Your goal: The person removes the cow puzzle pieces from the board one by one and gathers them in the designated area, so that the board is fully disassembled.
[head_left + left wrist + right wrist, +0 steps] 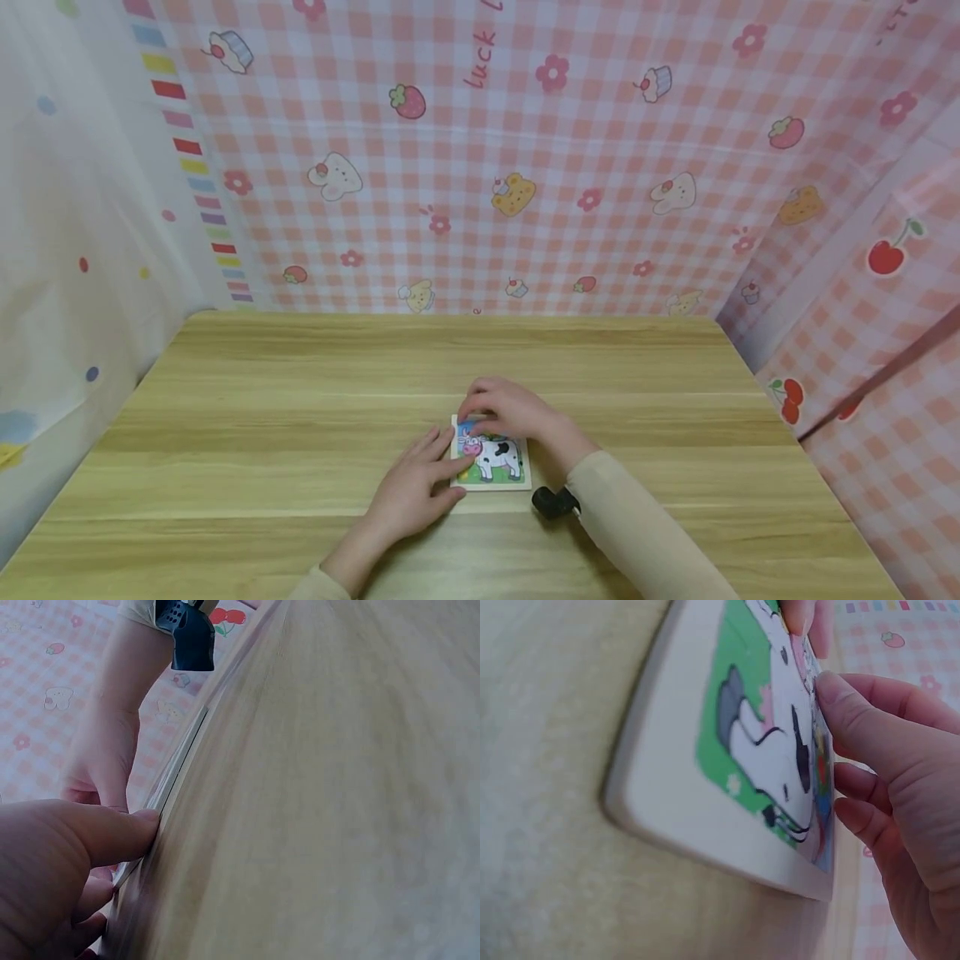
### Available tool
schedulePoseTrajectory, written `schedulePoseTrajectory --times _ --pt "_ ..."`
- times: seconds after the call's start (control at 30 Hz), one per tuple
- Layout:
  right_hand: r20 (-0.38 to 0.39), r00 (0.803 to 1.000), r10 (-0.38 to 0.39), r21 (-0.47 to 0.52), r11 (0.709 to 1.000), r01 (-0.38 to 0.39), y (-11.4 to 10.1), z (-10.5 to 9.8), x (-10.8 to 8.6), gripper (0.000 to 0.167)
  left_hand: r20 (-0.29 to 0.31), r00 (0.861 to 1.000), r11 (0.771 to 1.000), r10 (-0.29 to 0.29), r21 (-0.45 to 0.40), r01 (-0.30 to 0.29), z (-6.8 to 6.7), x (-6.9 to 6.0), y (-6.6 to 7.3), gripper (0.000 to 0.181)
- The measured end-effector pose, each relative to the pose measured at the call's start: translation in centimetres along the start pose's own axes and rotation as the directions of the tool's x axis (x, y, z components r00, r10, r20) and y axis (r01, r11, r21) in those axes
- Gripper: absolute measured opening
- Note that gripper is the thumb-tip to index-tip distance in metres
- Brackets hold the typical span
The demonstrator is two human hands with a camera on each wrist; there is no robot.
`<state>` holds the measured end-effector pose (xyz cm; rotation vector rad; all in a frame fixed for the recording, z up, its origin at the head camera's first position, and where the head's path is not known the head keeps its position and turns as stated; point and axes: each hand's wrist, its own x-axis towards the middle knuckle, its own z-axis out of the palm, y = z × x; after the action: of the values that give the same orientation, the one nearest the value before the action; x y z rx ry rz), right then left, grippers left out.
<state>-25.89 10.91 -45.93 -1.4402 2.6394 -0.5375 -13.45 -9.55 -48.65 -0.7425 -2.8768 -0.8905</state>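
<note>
Evidently, I have the left hand [412,492] spread at the left side of the cow puzzle board [495,477], its forefinger laid straight across the face and its thumb touching the near edge. From my station, the right hand [517,410] is seen bent over the board's far part, thumb on the printed surface, other fingertips by the far edge; whether they pinch a piece I cannot tell. I record the board lying flat on the wood-grain table [225,467], toward its near side, between both hands. A black device [552,503] sits at the right wrist, beside a beige sleeve [645,533]. Beyond the table I note a pink checked cloth [450,167] behind, a pale dotted cloth [75,208] left, and a cherry-printed cloth [847,350] right.
</note>
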Motion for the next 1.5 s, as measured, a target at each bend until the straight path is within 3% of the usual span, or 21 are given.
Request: schedulePoseTrajectory --times 0.3,0.47,0.77,1.07,1.5 --pt "0.041 0.998 -0.044 -0.099 0.994 0.048 0.1 -0.2 0.0 0.024 -0.003 1.000 1.000 -0.013 0.001 0.013 0.1 0.0 0.1 0.042" --pt "0.052 0.998 -0.039 -0.102 0.994 0.044 -0.1 -0.4 0.0 0.026 -0.005 1.000 1.000 -0.015 0.005 0.015 0.0 0.0 0.1 0.042" --pt "0.043 0.999 -0.010 -0.066 0.998 0.013 -0.4 -0.2 0.1 0.027 -0.005 1.000 1.000 -0.012 -0.002 0.012 -0.1 0.0 0.2 0.042" --pt "0.052 0.996 0.067 0.019 0.998 -0.068 -0.8 0.0 0.1 0.025 -0.012 1.000 1.000 -0.020 0.008 0.020 -0.1 0.0 0.2 0.042" --pt "0.000 0.992 0.124 0.130 0.984 -0.123 -1.3 0.4 0.1 0.025 -0.007 1.000 0.999 -0.022 0.023 0.022 0.0 0.1 0.0 0.041"
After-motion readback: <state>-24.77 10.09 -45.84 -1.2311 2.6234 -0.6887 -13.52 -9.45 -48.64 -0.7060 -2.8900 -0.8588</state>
